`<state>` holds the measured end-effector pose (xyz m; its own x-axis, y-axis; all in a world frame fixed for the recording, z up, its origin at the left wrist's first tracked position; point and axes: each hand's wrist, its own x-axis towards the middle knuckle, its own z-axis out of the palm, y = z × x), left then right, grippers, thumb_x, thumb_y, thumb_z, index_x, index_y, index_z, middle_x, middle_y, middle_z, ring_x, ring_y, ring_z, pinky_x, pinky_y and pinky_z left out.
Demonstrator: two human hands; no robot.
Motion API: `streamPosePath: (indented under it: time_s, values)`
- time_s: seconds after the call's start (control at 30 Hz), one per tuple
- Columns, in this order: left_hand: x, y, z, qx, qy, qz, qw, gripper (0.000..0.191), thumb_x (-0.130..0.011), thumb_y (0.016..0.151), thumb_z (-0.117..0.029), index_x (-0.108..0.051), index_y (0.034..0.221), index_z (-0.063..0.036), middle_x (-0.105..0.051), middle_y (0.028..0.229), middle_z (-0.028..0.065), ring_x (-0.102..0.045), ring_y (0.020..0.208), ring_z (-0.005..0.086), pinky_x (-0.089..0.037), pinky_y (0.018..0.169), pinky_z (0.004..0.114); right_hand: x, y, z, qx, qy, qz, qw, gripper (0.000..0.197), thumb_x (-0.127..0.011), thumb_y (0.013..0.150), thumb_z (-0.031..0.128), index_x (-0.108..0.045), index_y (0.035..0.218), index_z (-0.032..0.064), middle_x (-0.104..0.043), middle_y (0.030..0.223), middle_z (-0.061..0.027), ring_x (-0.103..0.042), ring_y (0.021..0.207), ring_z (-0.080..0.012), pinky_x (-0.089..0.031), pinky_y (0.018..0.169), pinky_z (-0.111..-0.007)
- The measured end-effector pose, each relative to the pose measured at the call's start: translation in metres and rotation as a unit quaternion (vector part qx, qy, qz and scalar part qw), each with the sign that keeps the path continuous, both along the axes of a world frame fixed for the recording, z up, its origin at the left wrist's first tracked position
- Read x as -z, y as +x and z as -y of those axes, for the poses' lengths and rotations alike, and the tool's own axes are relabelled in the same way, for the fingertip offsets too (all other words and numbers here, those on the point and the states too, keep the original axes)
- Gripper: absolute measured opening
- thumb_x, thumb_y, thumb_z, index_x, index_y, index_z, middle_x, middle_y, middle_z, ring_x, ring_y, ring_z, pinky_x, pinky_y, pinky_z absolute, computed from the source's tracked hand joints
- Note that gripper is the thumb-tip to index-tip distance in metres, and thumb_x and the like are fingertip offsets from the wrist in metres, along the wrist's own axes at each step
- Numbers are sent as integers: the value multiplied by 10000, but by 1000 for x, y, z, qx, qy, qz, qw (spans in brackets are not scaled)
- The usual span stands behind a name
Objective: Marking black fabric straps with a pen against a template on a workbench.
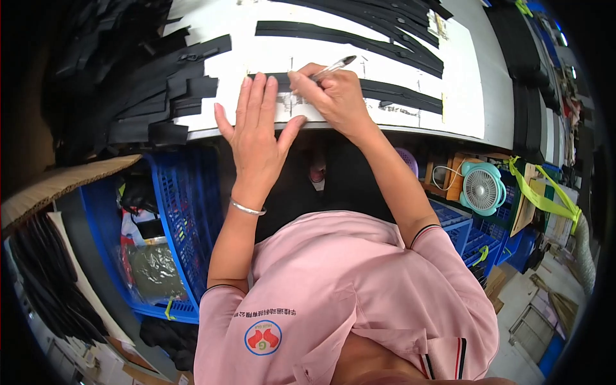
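My left hand (pixel 257 108) lies flat with its fingers spread, three fingertips on the left end of a black zipper strip (pixel 404 94). In my right hand (pixel 332 96) is a pen (pixel 338 65), its cap end pointing up and right; the tip is hidden by my fingers, close to the strip. Under the strip lies a white sheet (pixel 464 72) with dark marks and bits of yellowish tape. Farther back on the sheet, another black zipper strip (pixel 313 32) runs roughly alongside, with several more beyond it.
Many black zipper strips (pixel 139 91) are heaped at the left of the table. Black stacks (pixel 527 110) stand at the right. Below the table edge are a blue plastic basket (pixel 180 231) at left and a small turquoise fan (pixel 482 189) at right.
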<state>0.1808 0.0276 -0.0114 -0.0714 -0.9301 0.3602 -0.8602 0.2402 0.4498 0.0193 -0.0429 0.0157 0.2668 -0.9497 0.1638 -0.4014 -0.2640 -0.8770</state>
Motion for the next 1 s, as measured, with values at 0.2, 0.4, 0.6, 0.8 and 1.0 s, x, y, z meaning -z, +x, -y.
streamPosePath:
  time_s: [0.2, 0.4, 0.6, 0.8, 1.0]
  values:
    - [-1, 1, -2, 1, 10, 14, 1000, 756, -768, 882, -422, -498, 1505, -89, -476, 1569, 85, -369, 1498, 258, -47, 1220, 604, -21, -32, -15, 101, 30, 135, 985, 256, -643, 1000, 166, -762, 844, 1, -729, 807, -31, -549, 618, -49, -426, 560, -215]
    - [-2, 1, -2, -3, 13, 30, 999, 775, -776, 881, -413, -483, 1519, -86, -470, 1575, 82, -359, 1503, 259, -35, 1224, 595, -10, -87, -10, 216, -14, 30, 976, 273, -681, 982, 174, -738, 803, -24, -700, 700, -10, -539, 569, -22, -395, 500, -208]
    - [-5, 3, -3, 7, 32, 44, 999, 789, -765, 891, -411, -455, 1539, -84, -427, 1605, 89, -328, 1521, 267, -26, 1222, 595, -2, -86, -9, 185, -56, 34, 981, 338, -654, 1014, 216, -737, 803, -34, -699, 753, -18, -499, 563, -41, -366, 514, -226]
    - [-17, -24, -3, -4, 5, 20, 1000, 753, -767, 890, -379, -480, 1522, -86, -446, 1583, 118, -349, 1501, 304, -66, 1224, 590, -3, -87, -8, 180, -55, 17, 982, 303, -675, 991, 212, -735, 803, -18, -719, 747, -21, -555, 562, -63, -413, 523, -235]
    - [-22, -80, 26, 123, -49, -115, 984, 419, -778, 865, -163, -671, 1256, -55, -631, 1275, 105, -569, 1184, 295, -369, 1083, 469, 3, -86, -6, 185, -68, -5, 980, 301, -682, 975, 223, -716, 774, 2, -721, 730, -15, -561, 516, -113, -438, 514, -264]
